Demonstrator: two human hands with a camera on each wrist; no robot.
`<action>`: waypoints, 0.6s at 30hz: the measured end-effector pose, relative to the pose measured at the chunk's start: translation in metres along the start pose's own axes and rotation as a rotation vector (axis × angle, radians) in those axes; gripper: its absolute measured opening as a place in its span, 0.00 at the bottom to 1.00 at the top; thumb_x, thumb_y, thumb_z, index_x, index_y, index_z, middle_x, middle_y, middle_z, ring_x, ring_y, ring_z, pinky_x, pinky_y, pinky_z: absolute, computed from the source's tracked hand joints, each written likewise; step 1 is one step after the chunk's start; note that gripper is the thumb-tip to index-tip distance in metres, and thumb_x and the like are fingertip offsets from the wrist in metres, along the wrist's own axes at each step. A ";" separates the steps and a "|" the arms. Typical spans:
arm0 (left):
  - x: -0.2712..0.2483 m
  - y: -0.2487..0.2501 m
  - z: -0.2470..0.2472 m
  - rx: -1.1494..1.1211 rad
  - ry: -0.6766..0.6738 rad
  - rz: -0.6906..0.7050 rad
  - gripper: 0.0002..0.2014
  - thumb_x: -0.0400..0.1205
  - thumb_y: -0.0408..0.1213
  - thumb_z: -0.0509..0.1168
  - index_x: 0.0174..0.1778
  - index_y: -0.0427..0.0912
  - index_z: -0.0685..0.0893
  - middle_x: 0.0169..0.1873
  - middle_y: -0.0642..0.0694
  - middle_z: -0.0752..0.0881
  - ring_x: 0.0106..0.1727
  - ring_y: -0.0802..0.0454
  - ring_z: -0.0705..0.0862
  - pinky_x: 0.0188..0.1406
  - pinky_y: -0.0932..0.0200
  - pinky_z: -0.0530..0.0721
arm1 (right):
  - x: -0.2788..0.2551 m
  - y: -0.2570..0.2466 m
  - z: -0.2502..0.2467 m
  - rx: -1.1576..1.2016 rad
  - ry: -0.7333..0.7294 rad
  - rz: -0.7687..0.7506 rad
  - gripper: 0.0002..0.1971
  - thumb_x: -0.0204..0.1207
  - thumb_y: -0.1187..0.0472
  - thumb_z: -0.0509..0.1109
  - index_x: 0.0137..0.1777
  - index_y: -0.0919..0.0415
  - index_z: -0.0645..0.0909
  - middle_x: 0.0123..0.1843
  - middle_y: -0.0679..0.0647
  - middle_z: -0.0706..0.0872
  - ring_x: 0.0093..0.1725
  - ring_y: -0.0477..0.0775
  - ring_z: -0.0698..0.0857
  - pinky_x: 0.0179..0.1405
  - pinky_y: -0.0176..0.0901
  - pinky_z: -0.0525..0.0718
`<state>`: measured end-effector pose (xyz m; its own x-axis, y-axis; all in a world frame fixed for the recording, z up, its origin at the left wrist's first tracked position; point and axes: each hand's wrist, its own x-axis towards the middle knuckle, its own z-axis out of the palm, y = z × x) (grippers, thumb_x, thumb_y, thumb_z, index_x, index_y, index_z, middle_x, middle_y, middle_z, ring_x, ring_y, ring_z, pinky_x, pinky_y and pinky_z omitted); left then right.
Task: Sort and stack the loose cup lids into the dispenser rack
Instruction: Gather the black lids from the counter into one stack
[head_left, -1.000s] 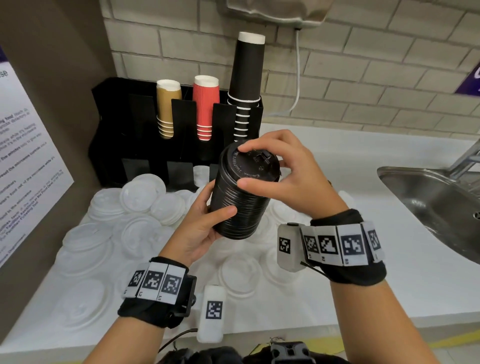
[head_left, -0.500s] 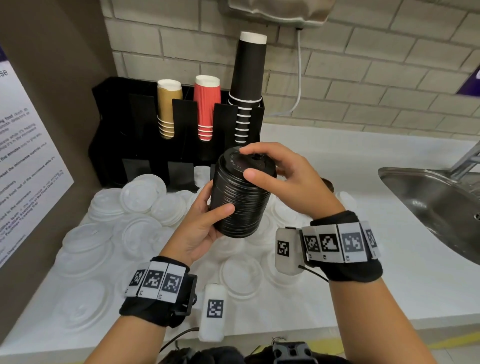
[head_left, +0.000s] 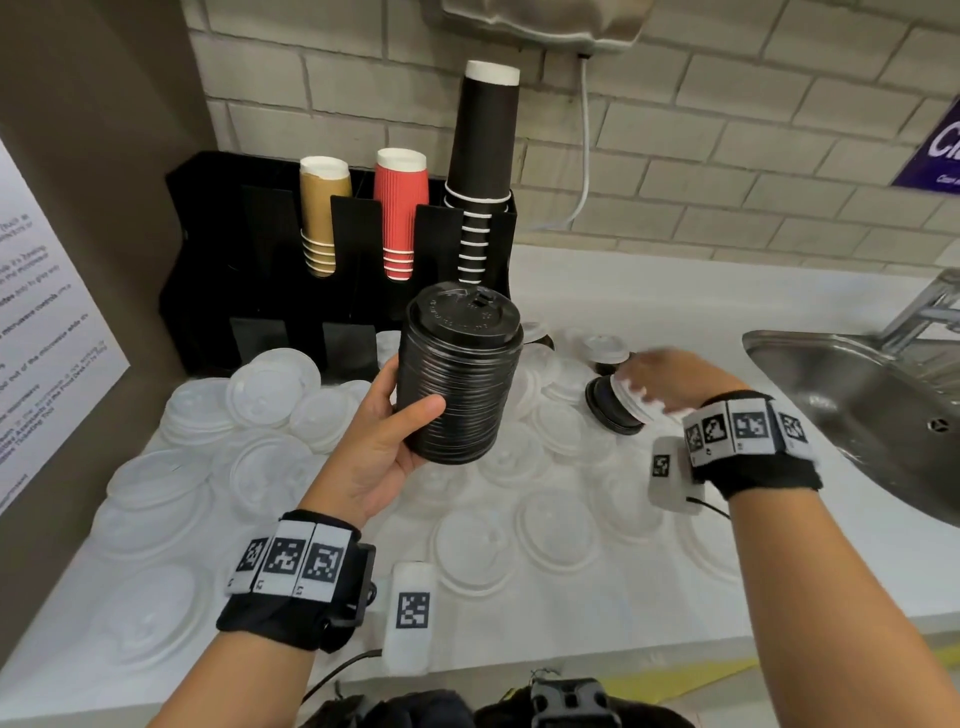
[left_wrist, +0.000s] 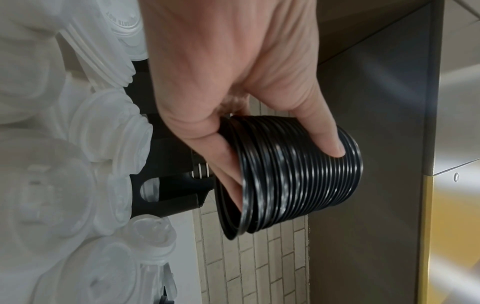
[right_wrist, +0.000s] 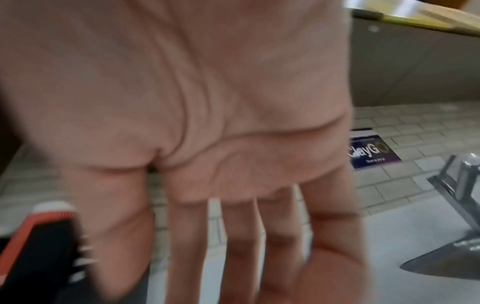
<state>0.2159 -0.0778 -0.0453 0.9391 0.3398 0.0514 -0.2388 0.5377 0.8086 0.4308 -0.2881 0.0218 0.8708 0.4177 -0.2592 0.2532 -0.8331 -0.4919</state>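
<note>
- The step in hand looks like gathering: the black lids are being collected into one pile before anything goes into the rack.
- The left hand (head_left: 374, 441) has its grip closed round the stack of black lids (head_left: 460, 374), thumb across the front and fingers behind, holding it upright above the worktop (head_left: 675, 312), just in front of the black dispenser rack (head_left: 218, 249).
- The right hand (head_left: 670, 384) reaches out at 3 o'clock of the held stack, its grip open with fingers spread and holding nothing; it is blurred, so contact cannot be told.
- Just beside its fingertips lies a short tipped-over stack of lids (head_left: 613, 402), black ones with a white lid at the near end.
- Loose white and clear lids (head_left: 270, 384) cover the worktop from 6 to 9 o'clock of the held stack.
- The rack holds gold cups (head_left: 322, 218), red cups (head_left: 400, 213) and black cups (head_left: 483, 156); its lower slots appear mostly unfilled.
- Judged next: the right hand must close on the short stack, part the white lid from the black, and seat the black ones squarely on the held pile.
- A sink (head_left: 857, 405) sits at far 3 o'clock.
</note>
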 end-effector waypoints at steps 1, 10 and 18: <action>0.000 0.001 0.000 0.000 0.004 0.002 0.52 0.49 0.48 0.89 0.71 0.50 0.76 0.56 0.49 0.90 0.58 0.50 0.89 0.46 0.57 0.88 | 0.005 0.006 0.007 -0.091 -0.108 0.067 0.17 0.84 0.58 0.61 0.67 0.67 0.79 0.47 0.57 0.80 0.37 0.52 0.79 0.33 0.39 0.75; 0.000 0.005 -0.005 0.020 0.004 0.001 0.46 0.52 0.43 0.87 0.69 0.51 0.78 0.56 0.48 0.90 0.59 0.49 0.88 0.46 0.56 0.88 | 0.041 0.014 0.036 -0.579 -0.033 -0.062 0.42 0.67 0.52 0.79 0.80 0.48 0.62 0.75 0.60 0.71 0.73 0.63 0.71 0.66 0.53 0.75; -0.003 0.008 -0.009 0.045 0.035 0.029 0.35 0.63 0.36 0.77 0.68 0.52 0.78 0.54 0.50 0.90 0.57 0.50 0.89 0.45 0.56 0.89 | 0.066 0.026 0.044 -1.108 0.079 -0.170 0.46 0.63 0.50 0.79 0.79 0.43 0.59 0.74 0.50 0.72 0.74 0.59 0.67 0.69 0.63 0.65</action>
<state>0.2093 -0.0677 -0.0441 0.9228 0.3814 0.0553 -0.2534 0.4924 0.8327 0.4759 -0.2660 -0.0448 0.8037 0.5653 -0.1861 0.5718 -0.6467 0.5049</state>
